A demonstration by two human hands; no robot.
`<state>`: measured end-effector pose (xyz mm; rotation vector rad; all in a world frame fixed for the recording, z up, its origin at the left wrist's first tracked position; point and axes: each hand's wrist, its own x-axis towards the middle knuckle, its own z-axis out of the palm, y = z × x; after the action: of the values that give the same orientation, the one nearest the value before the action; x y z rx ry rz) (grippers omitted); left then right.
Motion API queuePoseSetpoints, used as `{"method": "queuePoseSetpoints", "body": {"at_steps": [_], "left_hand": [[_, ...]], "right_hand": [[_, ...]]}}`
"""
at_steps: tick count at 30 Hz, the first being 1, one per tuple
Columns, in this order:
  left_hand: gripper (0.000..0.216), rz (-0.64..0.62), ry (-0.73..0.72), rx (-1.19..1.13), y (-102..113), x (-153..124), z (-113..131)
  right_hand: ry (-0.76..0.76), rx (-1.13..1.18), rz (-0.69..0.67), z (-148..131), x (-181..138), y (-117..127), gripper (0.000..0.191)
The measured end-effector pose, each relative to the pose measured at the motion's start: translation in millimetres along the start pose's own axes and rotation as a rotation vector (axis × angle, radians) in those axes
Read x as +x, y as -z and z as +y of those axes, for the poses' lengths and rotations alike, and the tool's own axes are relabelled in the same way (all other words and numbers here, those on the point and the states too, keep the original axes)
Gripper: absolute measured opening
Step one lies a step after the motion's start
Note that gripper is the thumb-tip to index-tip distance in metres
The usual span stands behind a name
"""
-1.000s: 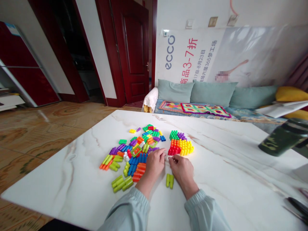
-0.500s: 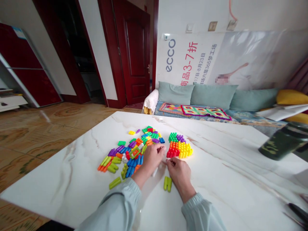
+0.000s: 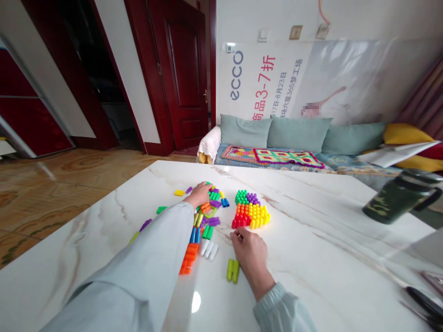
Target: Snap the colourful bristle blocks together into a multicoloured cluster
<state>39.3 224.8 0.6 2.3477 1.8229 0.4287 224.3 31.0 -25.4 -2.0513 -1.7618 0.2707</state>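
Note:
My left hand (image 3: pixel 200 194) reaches over the far part of a loose pile of coloured plastic pegs. Its fingers curl down beside green pegs (image 3: pixel 214 196); what they pinch, if anything, is hidden. My right hand (image 3: pixel 252 251) rests on the table with thumb and fingertips together, just in front of red pegs (image 3: pixel 241 221). Anything between those fingertips is too small to make out. The red pegs stand in a tight block with orange, yellow (image 3: pixel 259 216), green and purple (image 3: pixel 254 198) ones. A lime-green pair (image 3: pixel 233 270) lies left of my right wrist.
White pegs (image 3: pixel 209 250) and orange pegs (image 3: pixel 188 259) lie beside my left sleeve, which covers much of the pile. A dark green mug (image 3: pixel 392 198) stands on the marble-patterned table (image 3: pixel 332 276) at right. Black-handled scissors (image 3: pixel 424 302) lie near the right edge.
My left hand has moved away from beside my right hand to the far side of the pile. White pegs now show between my arms. My right hand stays almost in place.

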Motion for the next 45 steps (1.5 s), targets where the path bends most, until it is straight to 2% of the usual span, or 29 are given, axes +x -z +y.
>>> {"method": "queuePoseSetpoints", "body": {"at_steps": [7,13,17,20,22,25,27,30,34,36,38,42,45], "left_hand": [[0.045,0.05,-0.025,0.033,-9.7,-1.1,2.8],[0.045,0.123,-0.1,-0.017,14.8,-20.8,15.1],[0.043,0.136,-0.227,-0.091,34.9,-59.1,31.8],[0.035,0.081,-0.435,-0.272,38.6,-103.4,43.2],[0.036,0.012,-0.501,-0.328,36.6,-132.0,49.0],[0.03,0.016,-0.436,-0.342,31.9,-161.6,56.1],[0.023,0.018,-0.399,-0.309,29.6,-170.6,60.6],[0.018,0.014,-0.336,-0.275,28.2,-172.7,67.1],[0.021,0.018,-0.268,-0.335,26.3,-166.9,73.6],[0.023,0.037,-0.242,-0.425,21.3,-162.7,75.6],[0.03,0.079,-0.179,-0.535,11.4,-157.7,77.1],[0.045,0.213,-0.113,-0.614,-18.2,-146.8,79.9],[0.041,0.25,-0.115,-0.624,-36.4,-139.7,82.9]], "right_hand": [[0.003,-0.004,0.001,-0.2,0.4,-1.4,0.018],[0.015,0.063,0.04,4.3,1.7,-5.5,0.018],[0.103,0.313,0.159,6.5,1.2,-7.3,0.02],[0.303,0.528,0.212,6.9,-0.7,-6.6,0.021],[0.427,0.588,0.182,7.6,-2.1,-5.2,0.02],[0.505,0.61,0.148,9.9,-3.2,-3.8,0.01],[0.512,0.627,0.166,11.4,-3.1,-3.7,0.013],[0.526,0.631,0.141,11.7,-3.0,-4.0,0.018],[0.571,0.634,0.099,10.5,-2.6,-2.8,0.011],[0.541,0.647,0.148,11.1,-0.8,-2.3,0.007],[0.444,0.671,0.244,12.8,2.4,-2.7,0.006],[0.146,0.764,0.516,16.8,8.4,-2.4,0.022],[0.055,0.797,0.587,17.7,9.3,1.7,0.029]]}}
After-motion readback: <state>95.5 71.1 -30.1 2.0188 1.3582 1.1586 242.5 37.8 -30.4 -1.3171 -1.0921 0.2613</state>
